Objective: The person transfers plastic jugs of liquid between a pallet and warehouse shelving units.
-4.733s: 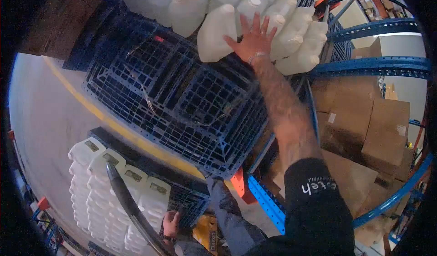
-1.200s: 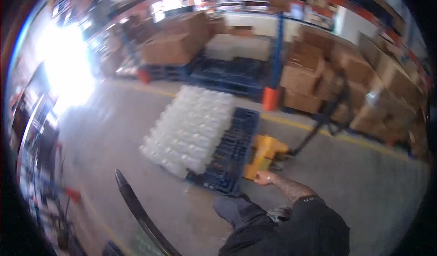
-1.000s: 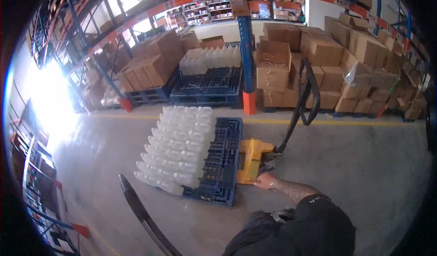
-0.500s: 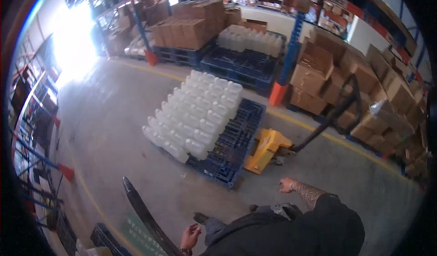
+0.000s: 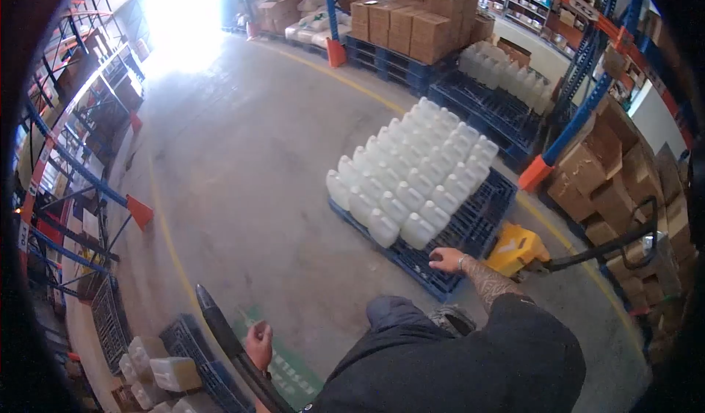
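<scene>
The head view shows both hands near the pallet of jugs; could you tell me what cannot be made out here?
- Head view: right hand lies over the blue pallet; whether it touches is too small to tell.
- Left hand: its grip on the black handle is partly hidden behind that handle.
- Yellow pallet jack: its forks are hidden under the pallet.
- White jugs: labels too small to read.
- Doorway glare washes out the far floor.

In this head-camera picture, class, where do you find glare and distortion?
Head view: daylight glare burns out the floor at top left; fisheye bends the racking and darkens the corners; white jugs and right hand stay fairly sharp.
</scene>
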The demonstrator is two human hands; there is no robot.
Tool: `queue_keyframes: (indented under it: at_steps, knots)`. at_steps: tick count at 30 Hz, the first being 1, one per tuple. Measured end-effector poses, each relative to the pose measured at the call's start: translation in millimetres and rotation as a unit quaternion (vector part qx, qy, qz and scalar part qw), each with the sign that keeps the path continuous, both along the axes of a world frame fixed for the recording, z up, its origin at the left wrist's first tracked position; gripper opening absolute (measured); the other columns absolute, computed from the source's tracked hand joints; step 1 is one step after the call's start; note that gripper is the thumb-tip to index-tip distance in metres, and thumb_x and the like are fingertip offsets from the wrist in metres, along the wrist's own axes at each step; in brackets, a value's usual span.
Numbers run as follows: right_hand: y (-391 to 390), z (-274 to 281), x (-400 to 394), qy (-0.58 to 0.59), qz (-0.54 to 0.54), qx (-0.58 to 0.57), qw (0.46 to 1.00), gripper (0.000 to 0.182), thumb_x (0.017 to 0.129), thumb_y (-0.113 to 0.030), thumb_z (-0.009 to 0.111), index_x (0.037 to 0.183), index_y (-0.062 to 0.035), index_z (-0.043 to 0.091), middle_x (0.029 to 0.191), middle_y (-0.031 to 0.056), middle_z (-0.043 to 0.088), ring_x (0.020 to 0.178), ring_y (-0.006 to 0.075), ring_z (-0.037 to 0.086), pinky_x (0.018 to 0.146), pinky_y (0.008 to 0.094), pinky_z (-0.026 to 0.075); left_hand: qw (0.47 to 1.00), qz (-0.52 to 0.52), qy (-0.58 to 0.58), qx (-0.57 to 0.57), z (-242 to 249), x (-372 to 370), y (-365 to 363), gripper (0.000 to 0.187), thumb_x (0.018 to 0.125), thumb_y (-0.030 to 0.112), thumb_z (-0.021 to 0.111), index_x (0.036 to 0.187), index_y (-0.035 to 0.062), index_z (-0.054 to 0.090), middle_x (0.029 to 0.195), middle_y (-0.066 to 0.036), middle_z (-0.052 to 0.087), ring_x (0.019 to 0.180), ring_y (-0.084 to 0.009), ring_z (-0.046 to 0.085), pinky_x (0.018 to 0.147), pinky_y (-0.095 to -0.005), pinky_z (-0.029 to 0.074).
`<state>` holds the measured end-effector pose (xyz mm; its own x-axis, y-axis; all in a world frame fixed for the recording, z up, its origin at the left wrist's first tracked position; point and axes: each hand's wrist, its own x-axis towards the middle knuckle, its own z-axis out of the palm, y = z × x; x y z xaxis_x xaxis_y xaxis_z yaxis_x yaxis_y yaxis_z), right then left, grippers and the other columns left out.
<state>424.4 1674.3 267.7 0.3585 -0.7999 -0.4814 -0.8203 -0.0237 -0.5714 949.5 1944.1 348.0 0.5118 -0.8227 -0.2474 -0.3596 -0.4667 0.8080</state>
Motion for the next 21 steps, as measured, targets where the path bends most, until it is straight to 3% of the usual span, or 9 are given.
queue_keyframes:
  at_steps: [2, 7, 9, 11, 12, 16, 17, 19, 21]
  knots:
    - [-25.1, -13.2, 35.4, 0.001, 0.037, -0.002, 0.999, 0.043, 0.081, -0.041, 0.064, 0.108, -0.0076, 0.064, 0.105, 0.0158, 0.065, 0.102, 0.0296, 0.061, 0.089, 0.0375, 0.048, 0.996, 0.030, 0.023, -0.086, 14.2, 27.9, -50.2, 0.036, 0.090, 0.023, 0.061, 0.114, -0.0038, 0.057, 0.099, -0.012, 0.065, 0.087, -0.0171, 0.062, 0.076, -0.0310, 0.049]
    - [-94.0, -49.9, 97.1, 0.163, 0.084, 0.026, 0.983, 0.040, 0.079, -0.045, 0.065, 0.094, -0.0077, 0.070, 0.094, 0.0165, 0.068, 0.090, 0.0317, 0.065, 0.080, 0.0395, 0.051, 0.992, 0.012, 0.049, -0.112, -16.1, 104.3, -167.0, 0.031, 0.090, 0.022, 0.062, 0.109, -0.0024, 0.059, 0.095, -0.010, 0.065, 0.081, -0.0148, 0.061, 0.071, -0.0292, 0.049]
    - [-123.8, -85.1, 109.7, 0.165, 0.013, -0.033, 0.986, 0.043, 0.077, -0.048, 0.065, 0.090, -0.0064, 0.069, 0.092, 0.0170, 0.068, 0.088, 0.0327, 0.065, 0.078, 0.0408, 0.051, 0.992, -0.009, 0.100, -0.070, -43.7, 132.9, -201.4, 0.030, 0.089, 0.021, 0.062, 0.109, -0.0014, 0.059, 0.096, -0.010, 0.065, 0.079, -0.0146, 0.060, 0.069, -0.0286, 0.048]
    - [-163.4, -70.6, 140.5, 0.151, -0.058, -0.012, 0.987, 0.043, 0.076, -0.046, 0.065, 0.089, -0.0060, 0.069, 0.092, 0.0173, 0.068, 0.088, 0.0332, 0.065, 0.079, 0.0410, 0.051, 0.994, -0.031, 0.107, -0.015, -97.8, 169.7, -211.6, 0.031, 0.089, 0.027, 0.062, 0.104, -0.0005, 0.062, 0.087, -0.009, 0.065, 0.073, -0.0147, 0.060, 0.065, -0.0293, 0.048]
    - [-175.9, -63.4, 155.8, 0.136, -0.121, 0.010, 0.983, 0.042, 0.076, -0.045, 0.065, 0.087, -0.0056, 0.069, 0.092, 0.0176, 0.068, 0.088, 0.0337, 0.064, 0.080, 0.0411, 0.051, 0.990, -0.041, 0.085, 0.105, -120.7, 190.0, -204.4, 0.034, 0.088, 0.031, 0.062, 0.100, -0.0004, 0.063, 0.081, -0.008, 0.065, 0.070, -0.0150, 0.060, 0.063, -0.0302, 0.048]
    - [-289.3, -29.9, 241.0, 0.192, -0.039, -0.028, 0.980, 0.035, 0.073, -0.037, 0.068, 0.090, -0.0060, 0.069, 0.092, 0.0147, 0.069, 0.088, 0.0300, 0.065, 0.080, 0.0381, 0.051, 0.933, -0.082, 0.036, 0.348, -180.5, 262.8, -179.7, 0.039, 0.088, 0.039, 0.059, 0.087, 0.0007, 0.063, 0.069, -0.008, 0.061, 0.062, -0.0158, 0.057, 0.059, -0.0343, 0.046]
    - [-318.4, -20.6, 262.7, 0.197, -0.044, -0.034, 0.979, 0.035, 0.073, -0.037, 0.068, 0.090, -0.0060, 0.069, 0.092, 0.0147, 0.069, 0.088, 0.0300, 0.065, 0.080, 0.0381, 0.051, 0.927, -0.057, 0.058, 0.366, -180.8, 278.3, -196.7, 0.039, 0.088, 0.039, 0.059, 0.090, 0.0008, 0.062, 0.072, -0.009, 0.061, 0.064, -0.0166, 0.057, 0.060, -0.0350, 0.046]
    - [-371.7, -12.4, 305.2, 0.033, -0.062, -0.102, 0.992, 0.036, 0.074, -0.036, 0.069, 0.096, -0.0073, 0.068, 0.091, 0.0124, 0.069, 0.088, 0.0266, 0.066, 0.079, 0.0367, 0.052, 0.920, -0.013, 0.086, 0.382, -186.1, 314.6, -231.1, 0.040, 0.087, 0.040, 0.059, 0.095, 0.0009, 0.060, 0.077, -0.010, 0.061, 0.068, -0.0182, 0.056, 0.064, -0.0364, 0.046]
    - [-424.5, -8.1, 347.3, 0.024, -0.064, -0.106, 0.992, 0.038, 0.075, -0.036, 0.070, 0.099, -0.0075, 0.067, 0.092, 0.0118, 0.068, 0.088, 0.0258, 0.065, 0.080, 0.0363, 0.051, 0.923, 0.010, 0.096, 0.374, -192.4, 356.9, -279.9, 0.043, 0.087, 0.041, 0.059, 0.101, 0.0010, 0.058, 0.083, -0.011, 0.060, 0.073, -0.0198, 0.056, 0.067, -0.0377, 0.045]
